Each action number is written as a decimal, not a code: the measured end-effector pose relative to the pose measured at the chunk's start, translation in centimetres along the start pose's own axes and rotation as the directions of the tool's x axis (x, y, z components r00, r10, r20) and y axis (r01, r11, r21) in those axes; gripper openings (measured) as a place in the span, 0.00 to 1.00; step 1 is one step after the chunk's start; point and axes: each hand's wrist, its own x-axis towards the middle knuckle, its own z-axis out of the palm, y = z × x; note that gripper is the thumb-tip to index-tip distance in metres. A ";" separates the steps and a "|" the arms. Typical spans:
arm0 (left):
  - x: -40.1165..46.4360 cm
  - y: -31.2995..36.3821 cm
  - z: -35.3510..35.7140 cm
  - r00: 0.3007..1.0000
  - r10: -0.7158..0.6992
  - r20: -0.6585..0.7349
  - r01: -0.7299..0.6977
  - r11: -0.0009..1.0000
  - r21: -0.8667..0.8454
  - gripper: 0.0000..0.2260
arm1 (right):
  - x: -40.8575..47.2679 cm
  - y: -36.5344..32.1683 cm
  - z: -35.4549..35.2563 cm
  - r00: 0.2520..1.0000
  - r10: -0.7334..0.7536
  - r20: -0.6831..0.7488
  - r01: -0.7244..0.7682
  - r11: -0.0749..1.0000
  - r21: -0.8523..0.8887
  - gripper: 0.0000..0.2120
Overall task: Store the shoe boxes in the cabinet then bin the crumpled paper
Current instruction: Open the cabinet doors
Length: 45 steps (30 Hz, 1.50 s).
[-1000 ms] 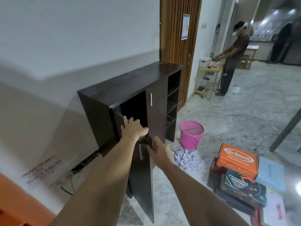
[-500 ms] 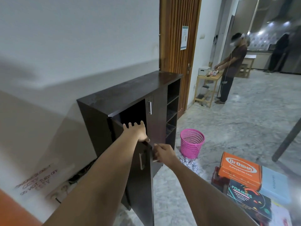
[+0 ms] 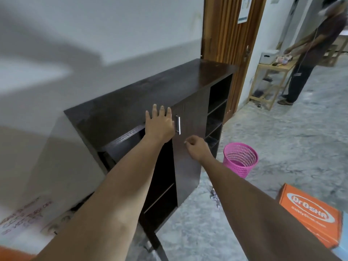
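The dark brown cabinet [image 3: 131, 102] stands against the wall. Its left door is swung open and mostly hidden behind my left forearm; dark shelves show inside. My left hand [image 3: 160, 127] lies flat with fingers spread at the cabinet's front top edge, just left of the shut right door's metal handle [image 3: 178, 127]. My right hand [image 3: 197, 147] hovers in front of the right door, fingers curled, holding nothing. An orange shoe box [image 3: 310, 217] lies on the floor at the right. A bit of crumpled paper [image 3: 214, 196] peeks out beside my right forearm.
A pink mesh bin [image 3: 240, 159] stands on the marble floor right of the cabinet. Open side shelves [image 3: 216, 113] sit at the cabinet's right end, next to a wooden door [image 3: 226, 34]. Another person [image 3: 308, 59] stands at a small wooden table [image 3: 271, 80] at the far right.
The left door has swung wider. My left hand rose from the door's top edge to the cabinet's top. My right hand let go of the left door's handle and moved right.
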 end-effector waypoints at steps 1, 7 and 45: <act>1.9 -0.1 0.5 1.000 -0.008 -0.007 0.008 1.000 0.001 0.27 | 2.0 -0.1 -0.3 1.000 -0.008 -0.015 0.008 1.000 0.010 0.12; 8.7 -0.7 3.5 0.997 -0.025 -0.071 0.026 1.000 0.016 0.25 | 12.6 -1.4 0.8 0.994 -0.012 -0.107 0.020 0.997 0.069 0.17; 9.5 4.0 2.8 0.989 -0.144 0.038 0.143 0.989 0.023 0.32 | 8.7 12.6 -16.4 0.786 0.248 -0.566 -0.159 0.966 0.203 0.41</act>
